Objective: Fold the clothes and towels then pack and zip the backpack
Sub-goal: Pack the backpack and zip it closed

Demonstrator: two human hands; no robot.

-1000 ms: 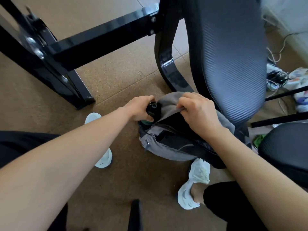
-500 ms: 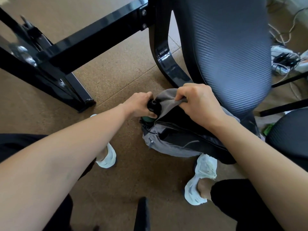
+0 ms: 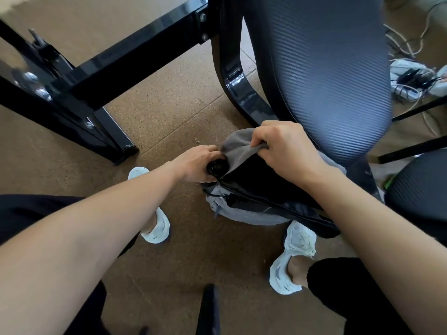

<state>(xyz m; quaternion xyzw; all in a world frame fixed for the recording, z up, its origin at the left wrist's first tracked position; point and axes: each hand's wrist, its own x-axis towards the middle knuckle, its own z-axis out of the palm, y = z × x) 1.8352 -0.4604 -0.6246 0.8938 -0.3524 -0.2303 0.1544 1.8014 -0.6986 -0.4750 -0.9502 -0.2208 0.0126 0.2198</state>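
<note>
grey backpack (image 3: 244, 213) sits on the brown cork floor (image 3: 169, 117), between the person's two white shoes, left shoe (image 3: 154, 228) and right shoe (image 3: 292, 259). its far side rests against the base of a black mesh chair (image 3: 314, 68). the main compartment is open at the top; the interior reads as dark, black lining or dark fabric, and i cannot tell what pieces lie inside. a black zip track runs along the near edge of the opening, with a black pull cord hanging at the left end.

right hand (image 3: 287, 151) is at the far lip of the opening, fingers pressed together and pinching a fold of grey cloth (image 3: 237, 147); cannot tell whether this cloth is a towel or the bag's own flap. the cloth arches up from the opening toward the left hand.

left hand (image 3: 196, 163) is at the left end of the opening, fingers curled round a black round-topped object (image 3: 217, 166), seemingly a bottle cap, which stands at the left corner of the bag, touching the grey cloth. whether it sits in a side pocket or in the main compartment cannot be told.

black bench frame (image 3: 96, 76) stands on the floor to the far left, well apart from the bag. white cables and a power strip (image 3: 408, 81) lie on the floor at the far right, beyond the chair.
</note>
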